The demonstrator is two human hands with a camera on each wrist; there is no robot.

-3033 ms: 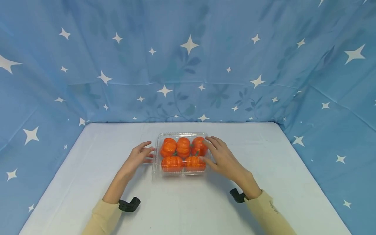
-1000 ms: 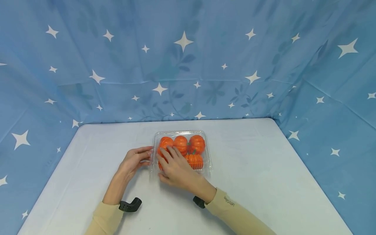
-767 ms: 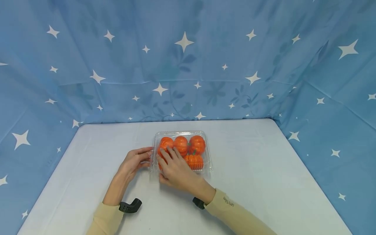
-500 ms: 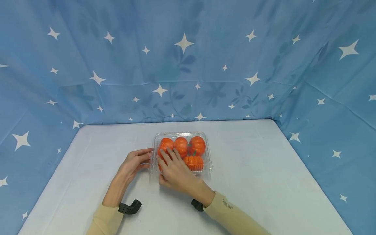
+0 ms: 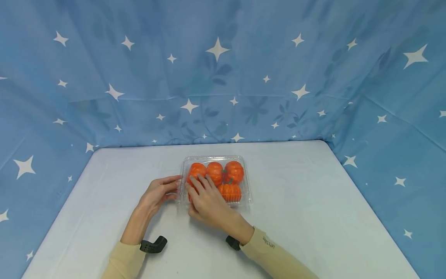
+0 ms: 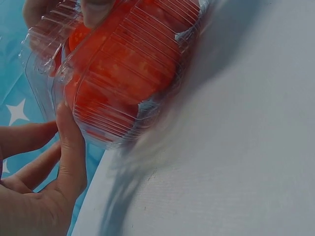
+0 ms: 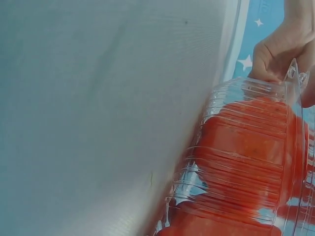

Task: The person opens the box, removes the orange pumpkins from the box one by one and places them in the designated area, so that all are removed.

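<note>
A clear plastic clamshell box [image 5: 246, 189] stands closed on the table, packed with small orange pumpkins [image 5: 234, 173]. At its left side my left hand [image 5: 157, 193] pinches the rim with thumb and fingers, seen closer in the left wrist view, where the left thumb [image 6: 71, 147] meets the box corner. My right hand [image 5: 210, 205] reaches across the front and holds the front left part of the lid. Its fingers lie over the top and its thumb is at the front edge. It hides part of the pumpkins below. The ribbed box wall [image 7: 241, 147] fills the right wrist view's lower right.
The white-clothed table [image 5: 306, 209] spreads around the box. A blue curtain with white stars [image 5: 223, 85] hangs behind it and along both sides. Dark wrist cameras [image 5: 153, 245] are strapped near the sleeve cuffs.
Since three seconds ago, my right hand has moved from the box's right side to its front left, and my left hand has come onto the left rim. Over the last second both stay nearly still.
</note>
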